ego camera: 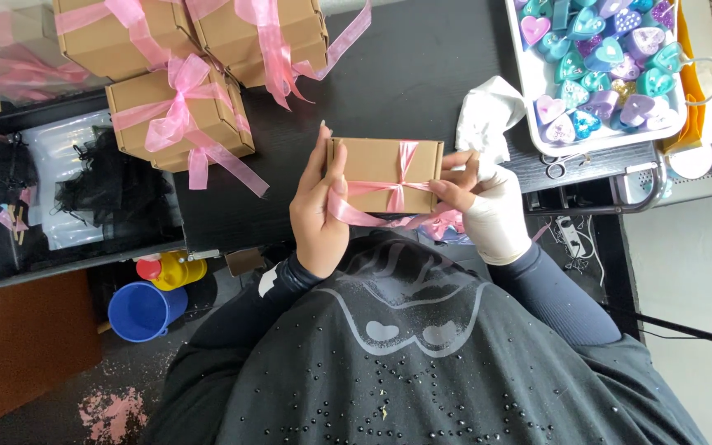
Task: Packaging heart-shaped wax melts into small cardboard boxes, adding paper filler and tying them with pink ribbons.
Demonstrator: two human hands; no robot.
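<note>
Hands (323,210) hold ribboned box (385,169); knot seemingly hidden.

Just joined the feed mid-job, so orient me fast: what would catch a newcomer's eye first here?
In the centre, a small brown cardboard box is held by the bare left hand and the white-gloved right hand, whose fingers pinch the pink ribbon crossing it. Three finished boxes with pink bows sit top left. A white tray of glittery heart-shaped pieces sits top right.

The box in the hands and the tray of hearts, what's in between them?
A crumpled white cloth lies on the dark table between the box and the tray, seen in the head view.
</note>
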